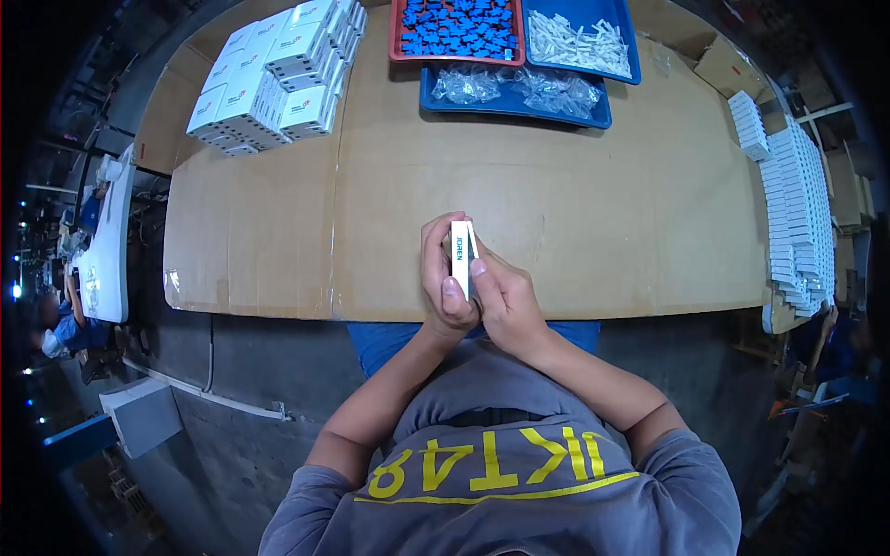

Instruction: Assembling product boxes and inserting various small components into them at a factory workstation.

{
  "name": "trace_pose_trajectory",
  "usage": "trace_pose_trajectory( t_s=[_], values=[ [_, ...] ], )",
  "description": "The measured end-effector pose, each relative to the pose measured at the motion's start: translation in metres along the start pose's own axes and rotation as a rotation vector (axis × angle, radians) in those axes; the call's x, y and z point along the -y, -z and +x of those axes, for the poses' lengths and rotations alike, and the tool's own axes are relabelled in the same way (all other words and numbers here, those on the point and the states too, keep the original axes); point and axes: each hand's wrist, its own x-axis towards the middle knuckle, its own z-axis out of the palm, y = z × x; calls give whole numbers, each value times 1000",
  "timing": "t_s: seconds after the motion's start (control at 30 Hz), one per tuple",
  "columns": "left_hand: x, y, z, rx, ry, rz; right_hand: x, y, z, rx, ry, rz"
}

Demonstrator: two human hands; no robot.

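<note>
Where hands (473, 283) meet, box (461, 252) half-hidden

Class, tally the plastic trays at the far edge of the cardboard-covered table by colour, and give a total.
Red plastic tray of blue parts: 1
Blue plastic trays (one of white parts, one of clear bags): 2
Total: 3

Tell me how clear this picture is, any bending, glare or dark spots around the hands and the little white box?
Head view: small white box sharp between left hand and right hand; cardboard table evenly lit, its edges bent by fisheye; corners fall black.
</note>
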Motion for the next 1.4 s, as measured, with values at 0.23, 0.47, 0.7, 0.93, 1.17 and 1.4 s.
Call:
trace_pose_trajectory(
  t_s=[0.23, 0.47, 0.7, 0.93, 1.17, 1.4],
  values=[
    [3, 3, 5, 25, 59, 32, -2, 3, 8, -3, -70, 69],
    [7, 14, 2, 198, 203, -53, -10, 36, 17, 111, -176, -29],
    [-25, 1, -2, 211, 921, -626, -21, 52, 24, 135, 490, -442],
    [-42, -6, -3, 187, 964, -706, -35, 50, 31, 70, 706, -452],
    [-31, -2, -14, 174, 1005, -675, -51, 42, 22, -1, 790, -430],
    [-32, -3, -10, 173, 1093, -639, -58, 39, 17, -13, 729, -360]
  ],
)
